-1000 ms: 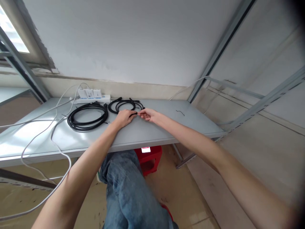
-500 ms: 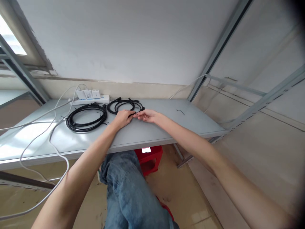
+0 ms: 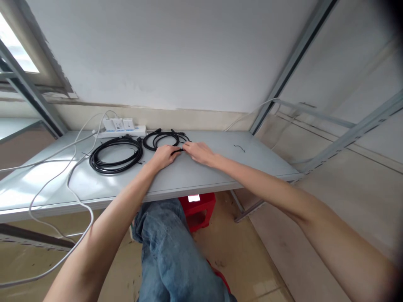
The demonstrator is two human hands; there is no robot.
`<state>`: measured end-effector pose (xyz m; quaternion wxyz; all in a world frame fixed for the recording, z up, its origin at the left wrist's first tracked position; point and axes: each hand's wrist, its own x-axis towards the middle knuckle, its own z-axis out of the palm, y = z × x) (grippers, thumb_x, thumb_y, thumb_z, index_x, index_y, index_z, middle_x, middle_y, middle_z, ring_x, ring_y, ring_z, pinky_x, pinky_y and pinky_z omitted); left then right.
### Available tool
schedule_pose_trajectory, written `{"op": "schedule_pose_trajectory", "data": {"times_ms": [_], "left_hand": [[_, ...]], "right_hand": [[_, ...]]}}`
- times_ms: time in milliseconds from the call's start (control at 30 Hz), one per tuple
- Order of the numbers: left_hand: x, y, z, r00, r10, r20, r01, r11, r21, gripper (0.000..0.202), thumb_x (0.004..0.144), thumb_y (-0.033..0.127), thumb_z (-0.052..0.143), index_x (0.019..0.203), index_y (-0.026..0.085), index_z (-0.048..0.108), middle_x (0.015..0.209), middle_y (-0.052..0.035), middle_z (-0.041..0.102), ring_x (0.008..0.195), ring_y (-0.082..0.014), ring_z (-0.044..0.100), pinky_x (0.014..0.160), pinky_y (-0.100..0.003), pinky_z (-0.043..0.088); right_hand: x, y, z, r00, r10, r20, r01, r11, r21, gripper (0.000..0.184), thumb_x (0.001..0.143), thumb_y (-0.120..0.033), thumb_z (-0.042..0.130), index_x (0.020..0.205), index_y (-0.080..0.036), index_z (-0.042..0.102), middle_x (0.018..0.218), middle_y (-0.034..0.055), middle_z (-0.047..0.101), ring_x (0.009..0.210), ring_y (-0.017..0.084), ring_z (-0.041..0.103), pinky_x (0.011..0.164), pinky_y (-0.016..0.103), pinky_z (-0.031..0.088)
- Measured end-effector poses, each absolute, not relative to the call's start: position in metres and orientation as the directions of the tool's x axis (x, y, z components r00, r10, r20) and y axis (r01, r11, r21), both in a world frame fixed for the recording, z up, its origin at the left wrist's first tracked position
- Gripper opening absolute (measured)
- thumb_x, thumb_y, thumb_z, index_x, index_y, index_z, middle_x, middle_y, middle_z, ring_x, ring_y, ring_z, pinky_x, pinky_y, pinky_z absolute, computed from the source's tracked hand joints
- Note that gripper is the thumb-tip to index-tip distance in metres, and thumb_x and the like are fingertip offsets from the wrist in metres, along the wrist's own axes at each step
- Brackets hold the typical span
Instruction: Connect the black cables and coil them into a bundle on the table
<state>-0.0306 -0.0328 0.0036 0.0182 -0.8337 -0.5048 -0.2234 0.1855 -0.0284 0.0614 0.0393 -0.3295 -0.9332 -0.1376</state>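
Note:
My left hand (image 3: 164, 156) rests on the grey tabletop (image 3: 195, 176), fingers closed round a stretch of black cable (image 3: 178, 150). Right beside it, my right hand (image 3: 200, 152) has its fingers together at the end of that stretch; what exactly they pinch is hidden. Behind my hands lies a loose coil of black cable (image 3: 155, 147) with its plug ends toward the wall. A larger coil of black cable (image 3: 116, 171) lies to the left, with thin ties sticking out from it. Off to the right is a short dark twist tie (image 3: 239, 147).
At the back left, a white power strip (image 3: 126, 133) holds several white adapters (image 3: 118, 124). White cords (image 3: 71, 188) trail across the table's left side and over the front edge. Metal posts (image 3: 283, 79) flank the table. Below stands a red stool (image 3: 201, 209) with a phone (image 3: 194, 198) on it.
My right hand has turned palm down, and its fingers have drawn in by the black cable. My left hand keeps its hold in about the same place. The coils lie as before.

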Motion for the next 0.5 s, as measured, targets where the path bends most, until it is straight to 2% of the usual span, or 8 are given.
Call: {"op": "schedule_pose_trajectory", "data": {"times_ms": [100, 200, 300, 433, 500], "left_hand": [[-0.030, -0.033, 0.005, 0.384, 0.836, 0.392, 0.851, -0.485, 0.200, 0.041, 0.103, 0.041, 0.046, 0.121, 0.022, 0.077, 0.104, -0.0127, 0.080, 0.098, -0.0295, 0.074, 0.084, -0.034, 0.051], [-0.030, -0.034, 0.005, 0.377, 0.840, 0.390, 0.856, -0.476, 0.199, 0.041, 0.103, 0.041, 0.046, 0.117, 0.020, 0.078, 0.103, -0.0134, 0.080, 0.097, -0.0299, 0.074, 0.083, -0.034, 0.051], [-0.029, -0.034, 0.004, 0.373, 0.836, 0.403, 0.855, -0.478, 0.199, 0.040, 0.103, 0.041, 0.046, 0.118, 0.021, 0.078, 0.103, -0.0130, 0.080, 0.097, -0.0298, 0.074, 0.082, -0.034, 0.051], [-0.029, -0.033, 0.002, 0.375, 0.824, 0.424, 0.851, -0.487, 0.194, 0.041, 0.103, 0.041, 0.046, 0.125, 0.022, 0.075, 0.106, -0.0125, 0.080, 0.097, -0.0298, 0.075, 0.083, -0.035, 0.052], [-0.030, -0.032, 0.002, 0.380, 0.823, 0.423, 0.852, -0.490, 0.186, 0.042, 0.103, 0.040, 0.046, 0.125, 0.021, 0.075, 0.106, -0.0133, 0.080, 0.097, -0.0301, 0.075, 0.083, -0.035, 0.052]], "right_hand": [[0.186, -0.024, 0.064, -0.828, 0.548, 0.116, 0.550, 0.755, 0.356, 0.038, 0.096, 0.003, 0.044, 0.126, -0.014, 0.059, 0.118, 0.0141, 0.068, 0.091, 0.022, 0.066, 0.067, 0.029, 0.037], [0.187, -0.019, 0.064, -0.878, 0.471, 0.081, 0.463, 0.795, 0.393, 0.034, 0.099, -0.001, 0.042, 0.127, -0.014, 0.057, 0.115, 0.0140, 0.068, 0.096, 0.022, 0.065, 0.068, 0.029, 0.037], [0.188, -0.018, 0.062, -0.870, 0.472, 0.144, 0.492, 0.809, 0.321, 0.030, 0.103, -0.007, 0.042, 0.127, -0.015, 0.058, 0.114, 0.0132, 0.070, 0.098, 0.023, 0.065, 0.070, 0.029, 0.038], [0.186, -0.024, 0.056, -0.744, 0.580, 0.331, 0.643, 0.757, 0.119, 0.029, 0.110, -0.027, 0.043, 0.132, -0.015, 0.057, 0.115, 0.0118, 0.072, 0.098, 0.023, 0.067, 0.074, 0.030, 0.041], [0.184, -0.027, 0.053, -0.734, 0.590, 0.338, 0.652, 0.751, 0.105, 0.030, 0.109, -0.031, 0.048, 0.133, -0.016, 0.057, 0.118, 0.0122, 0.071, 0.101, 0.024, 0.067, 0.075, 0.030, 0.042]]}}
